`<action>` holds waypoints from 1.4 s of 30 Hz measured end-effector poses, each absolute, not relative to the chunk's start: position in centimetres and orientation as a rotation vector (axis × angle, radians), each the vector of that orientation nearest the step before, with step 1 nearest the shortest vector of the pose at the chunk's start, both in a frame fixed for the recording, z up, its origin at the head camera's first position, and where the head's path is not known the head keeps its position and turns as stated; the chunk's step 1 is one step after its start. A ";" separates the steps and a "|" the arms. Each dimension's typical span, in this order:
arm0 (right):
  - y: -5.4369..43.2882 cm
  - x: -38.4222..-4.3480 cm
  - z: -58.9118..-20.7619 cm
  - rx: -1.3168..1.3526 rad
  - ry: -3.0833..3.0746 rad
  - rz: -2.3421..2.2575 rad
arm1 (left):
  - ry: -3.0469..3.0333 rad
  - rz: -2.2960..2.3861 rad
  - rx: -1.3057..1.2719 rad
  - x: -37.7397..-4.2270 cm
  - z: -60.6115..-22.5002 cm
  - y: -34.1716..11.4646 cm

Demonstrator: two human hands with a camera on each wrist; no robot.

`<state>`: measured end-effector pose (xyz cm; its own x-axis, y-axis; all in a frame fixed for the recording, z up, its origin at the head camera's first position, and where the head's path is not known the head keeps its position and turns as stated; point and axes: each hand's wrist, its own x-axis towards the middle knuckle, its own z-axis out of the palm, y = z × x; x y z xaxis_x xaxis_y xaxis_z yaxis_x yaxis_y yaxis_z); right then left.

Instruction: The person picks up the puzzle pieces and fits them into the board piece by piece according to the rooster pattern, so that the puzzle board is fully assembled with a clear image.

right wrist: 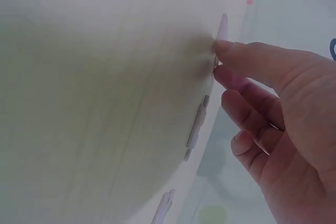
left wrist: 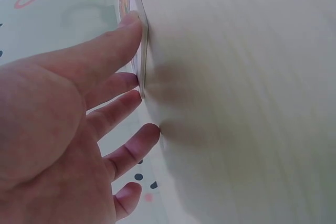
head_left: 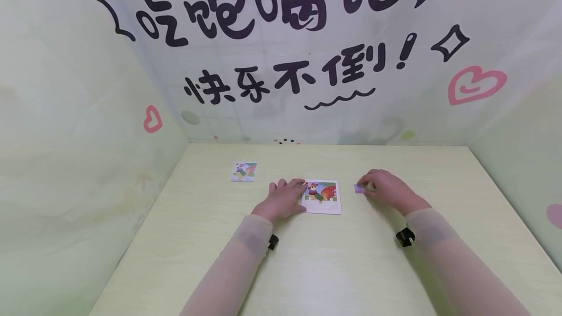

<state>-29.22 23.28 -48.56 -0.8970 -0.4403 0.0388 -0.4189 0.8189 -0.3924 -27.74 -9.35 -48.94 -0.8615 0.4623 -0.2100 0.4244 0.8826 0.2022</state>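
Note:
A white-framed jigsaw puzzle board lies on the table with a rooster picture in its upper part; the lower part is bare white. My left hand rests at the board's left side, thumb and fingertips touching its edge, as the left wrist view shows from close by. To the right of the board, my right hand pinches a small purple puzzle piece between thumb and forefinger, low over the table. Edge-on in the right wrist view, that piece looks thin; its face is hidden there.
A square picture card of a rooster lies at the back left of the table. Other flat pieces lie past my right hand in the right wrist view, with another small stack farther off. A printed wall rises behind the table.

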 end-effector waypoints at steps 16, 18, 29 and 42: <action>23.3 -29.3 -49.4 -0.696 2.942 -0.632 | 2.800 0.219 0.667 -27.6 -48.9 -9.4; 23.3 -29.3 -49.5 -0.685 2.943 -0.649 | 2.799 0.216 0.666 -27.6 -48.8 -9.4; 21.8 -28.6 -49.0 -0.772 2.941 -0.730 | 2.802 0.207 0.657 -27.8 -49.0 -9.4; 16.4 -27.7 -48.8 -0.914 2.857 -0.751 | 2.812 0.197 0.668 -27.9 -49.1 -9.4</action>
<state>-27.73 16.41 -48.77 -0.8243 -0.5575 0.0980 -0.5337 0.7078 -0.4629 -27.88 -9.39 -49.12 -0.8654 0.4575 -0.2041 0.4247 0.8861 0.1856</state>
